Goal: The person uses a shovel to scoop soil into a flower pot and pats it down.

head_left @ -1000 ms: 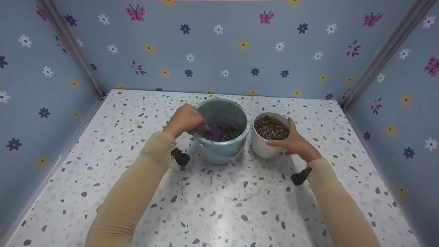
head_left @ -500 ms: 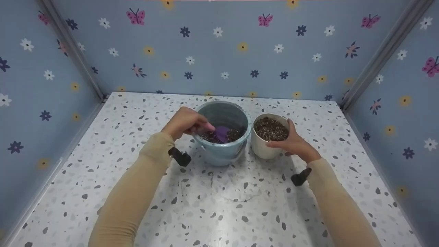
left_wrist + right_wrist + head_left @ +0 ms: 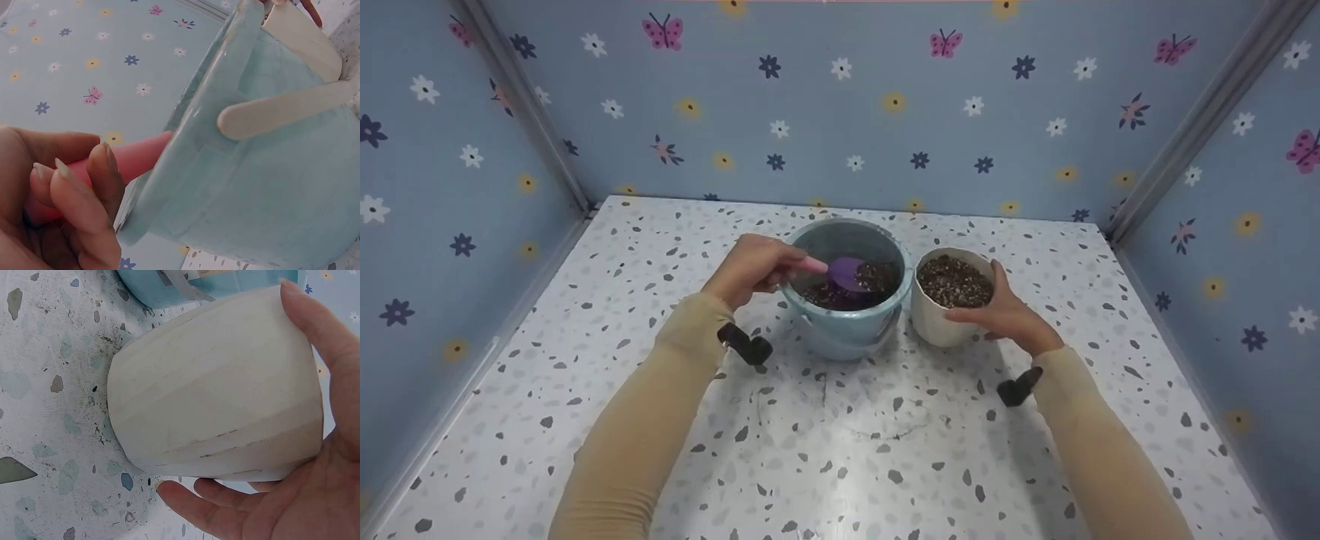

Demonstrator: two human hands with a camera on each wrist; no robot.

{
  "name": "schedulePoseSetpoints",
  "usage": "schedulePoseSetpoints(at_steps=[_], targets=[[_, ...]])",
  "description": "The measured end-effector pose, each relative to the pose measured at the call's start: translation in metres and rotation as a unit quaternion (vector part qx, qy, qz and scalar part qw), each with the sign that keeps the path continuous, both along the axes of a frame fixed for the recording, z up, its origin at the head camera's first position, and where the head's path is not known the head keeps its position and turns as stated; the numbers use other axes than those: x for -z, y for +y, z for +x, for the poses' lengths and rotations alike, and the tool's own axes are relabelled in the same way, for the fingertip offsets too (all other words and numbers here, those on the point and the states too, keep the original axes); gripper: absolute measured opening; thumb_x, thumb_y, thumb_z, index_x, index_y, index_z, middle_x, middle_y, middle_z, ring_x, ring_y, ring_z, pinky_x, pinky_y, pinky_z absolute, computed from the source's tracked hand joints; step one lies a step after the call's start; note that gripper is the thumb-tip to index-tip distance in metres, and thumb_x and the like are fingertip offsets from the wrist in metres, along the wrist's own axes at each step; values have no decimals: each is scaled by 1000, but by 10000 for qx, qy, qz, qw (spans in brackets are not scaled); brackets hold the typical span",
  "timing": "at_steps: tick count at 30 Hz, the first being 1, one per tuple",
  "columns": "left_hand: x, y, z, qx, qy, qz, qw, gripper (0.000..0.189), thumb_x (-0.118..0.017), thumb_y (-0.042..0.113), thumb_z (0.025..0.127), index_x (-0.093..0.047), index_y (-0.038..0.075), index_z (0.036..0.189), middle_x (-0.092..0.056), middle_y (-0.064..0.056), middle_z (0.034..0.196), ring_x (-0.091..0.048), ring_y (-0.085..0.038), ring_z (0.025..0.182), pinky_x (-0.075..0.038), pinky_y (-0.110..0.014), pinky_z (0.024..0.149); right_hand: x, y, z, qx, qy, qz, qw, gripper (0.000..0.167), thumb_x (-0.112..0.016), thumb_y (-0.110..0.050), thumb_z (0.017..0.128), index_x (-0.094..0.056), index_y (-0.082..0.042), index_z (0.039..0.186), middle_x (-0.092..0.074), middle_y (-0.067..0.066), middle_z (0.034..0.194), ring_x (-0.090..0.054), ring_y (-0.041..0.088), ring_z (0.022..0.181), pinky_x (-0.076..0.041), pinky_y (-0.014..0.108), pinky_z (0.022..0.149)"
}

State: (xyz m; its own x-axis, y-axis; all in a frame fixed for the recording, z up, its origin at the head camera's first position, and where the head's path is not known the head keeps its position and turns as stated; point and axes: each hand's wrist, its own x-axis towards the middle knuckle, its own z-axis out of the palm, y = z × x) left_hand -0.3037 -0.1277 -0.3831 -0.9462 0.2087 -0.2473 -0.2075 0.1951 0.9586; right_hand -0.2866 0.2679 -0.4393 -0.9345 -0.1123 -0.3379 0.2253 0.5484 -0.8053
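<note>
My left hand (image 3: 751, 268) grips the pink handle of a small garden trowel (image 3: 846, 274), fingers curled round it in the left wrist view. The trowel's purple blade lies inside a light blue bucket (image 3: 840, 337), with dark potting soil (image 3: 877, 277) on its right end. More soil lies in the bucket below. Just right of the bucket stands a cream flower pot (image 3: 937, 326), nearly full of speckled soil (image 3: 956, 283). My right hand (image 3: 1012, 319) holds this pot from its right side, thumb at the rim and fingers along the wall in the right wrist view.
Both containers stand upright on a white speckled table (image 3: 847, 465), close together. The bucket's pale handle (image 3: 281, 112) hangs down its side. Blue walls (image 3: 840, 105) with flowers and butterflies enclose the table at back and sides. Small dark crumbs (image 3: 104, 394) lie near the pot.
My left hand has drawn back a little to the left and raised the trowel in the bucket, so its pink handle shows and soil sits on the blade. The right hand and pot stay put.
</note>
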Motion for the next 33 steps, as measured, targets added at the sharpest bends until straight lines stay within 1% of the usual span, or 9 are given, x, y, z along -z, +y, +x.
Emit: schedulePoseSetpoints(at_steps=[2,8,11,16,21,24,27,30,33], targets=[[1,-1,1,-24,69,46,10000,19,-65,21,93,-80,11,99,-74,-12,97,-36,-8,47,-31,-21,44,0,0,1,12,-1,7,10000,146,-87,-56,67,30,-28,151,12,21,162,-22,46,142,-45,56,97],[3,-3,2,-94,168,124,9997,21,-65,23,93,-79,12,103,-73,-5,80,-37,-8,49,-33,-21,46,-1,1,2,61,-30,-4,10000,146,-87,-54,68,30,-28,151,13,21,162,-22,46,143,-43,56,98],[1,-4,2,-137,208,198,9995,21,-64,23,93,-79,11,102,-74,-5,82,-36,-8,47,-32,-21,45,0,1,1,58,-10,-38,10000,145,-87,-53,68,30,-28,151,13,21,162,-22,45,143,-43,56,98],[-5,-6,2,-151,190,250,9994,21,-63,22,94,-80,11,100,-76,-6,90,-34,-9,46,-29,-22,44,2,0,1,19,17,-169,9999,142,-86,-50,72,29,-27,152,13,21,162,-19,46,143,-42,59,99],[-16,-5,1,-211,183,244,9993,20,-65,24,94,-80,12,99,-74,-5,83,-34,-10,47,-29,-23,45,0,0,1,45,55,-162,9998,143,-87,-50,70,28,-27,152,12,20,162,-20,46,143,-41,59,99],[-24,-2,-1,-212,286,252,9990,20,-65,25,95,-81,13,99,-71,-3,75,-34,-10,49,-31,-23,46,0,-1,0,58,95,-156,9998,143,-88,-50,70,27,-27,153,11,20,162,-21,46,143,-42,59,98],[-30,3,-3,-177,348,316,9987,20,-64,24,95,-81,13,99,-70,-2,74,-35,-10,49,-31,-23,47,0,-1,0,37,71,-131,9999,144,-88,-50,69,27,-27,152,10,20,163,-22,46,142,-43,58,98],[-33,13,-5,-150,359,388,9985,20,-65,25,95,-80,14,100,-71,-2,77,-37,-10,51,-32,-22,47,0,-1,1,37,46,-100,9999,145,-88,-51,68,28,-27,152,10,20,162,-23,46,142,-44,57,97],[-34,27,-8,-119,399,374,9984,19,-65,27,95,-81,16,100,-72,-3,80,-40,-11,53,-31,-24,47,-1,0,2,54,25,-125,9999,145,-88,-52,68,28,-28,152,12,20,162,-23,47,142,-44,57,97]])
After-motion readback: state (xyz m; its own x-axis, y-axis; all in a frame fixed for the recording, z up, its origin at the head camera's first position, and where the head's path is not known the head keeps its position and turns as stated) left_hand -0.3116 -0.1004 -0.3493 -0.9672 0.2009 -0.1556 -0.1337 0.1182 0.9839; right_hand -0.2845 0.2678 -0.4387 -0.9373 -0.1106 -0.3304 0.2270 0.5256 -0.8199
